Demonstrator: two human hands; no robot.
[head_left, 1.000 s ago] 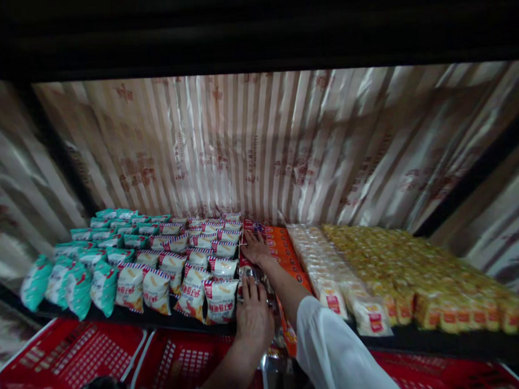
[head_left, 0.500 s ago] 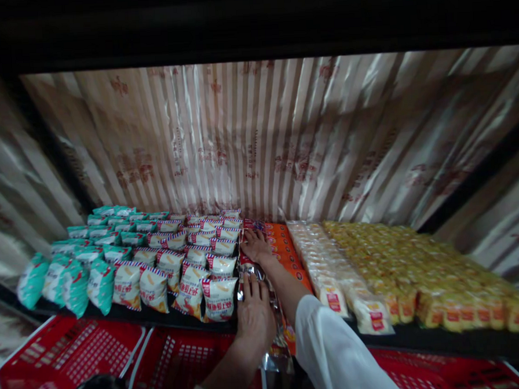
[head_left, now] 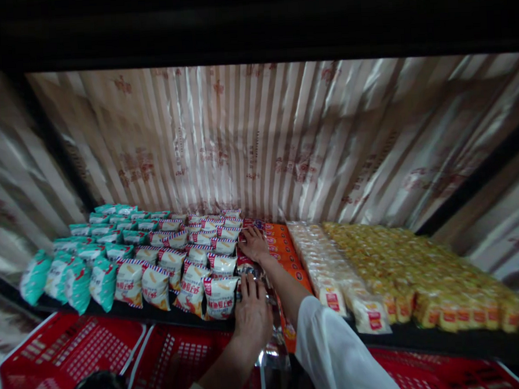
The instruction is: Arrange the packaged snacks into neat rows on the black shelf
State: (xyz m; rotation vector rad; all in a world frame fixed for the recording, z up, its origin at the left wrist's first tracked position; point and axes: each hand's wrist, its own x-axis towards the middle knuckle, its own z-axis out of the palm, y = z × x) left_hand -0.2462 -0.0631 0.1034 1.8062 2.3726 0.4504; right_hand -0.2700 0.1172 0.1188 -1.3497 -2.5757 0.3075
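My right hand (head_left: 254, 245) lies flat, fingers stretched out, on the back part of a row of dark, shiny packets (head_left: 247, 266). Nearer the shelf's front edge, my left hand (head_left: 253, 312) rests on the same row with its fingers extended, close beside the white snack bags (head_left: 221, 298). Silvery foil ends (head_left: 275, 356) of packets stick out at the front below it. Orange packets (head_left: 283, 245) lie just right of the dark row, partly behind my right forearm. My hands hide much of the dark packets.
Teal bags (head_left: 102, 284) fill the shelf's left end. Clear-wrapped white packs (head_left: 329, 278) and yellow packs (head_left: 402, 268) run along the right. Red plastic baskets (head_left: 68, 361) stand under the shelf. Behind hangs a striped foil sheet (head_left: 239, 137), between dark posts (head_left: 51, 130).
Both hands stay on the dark row, with only slight shifts; the left fingertips sit a little further left. The view has moved slightly.
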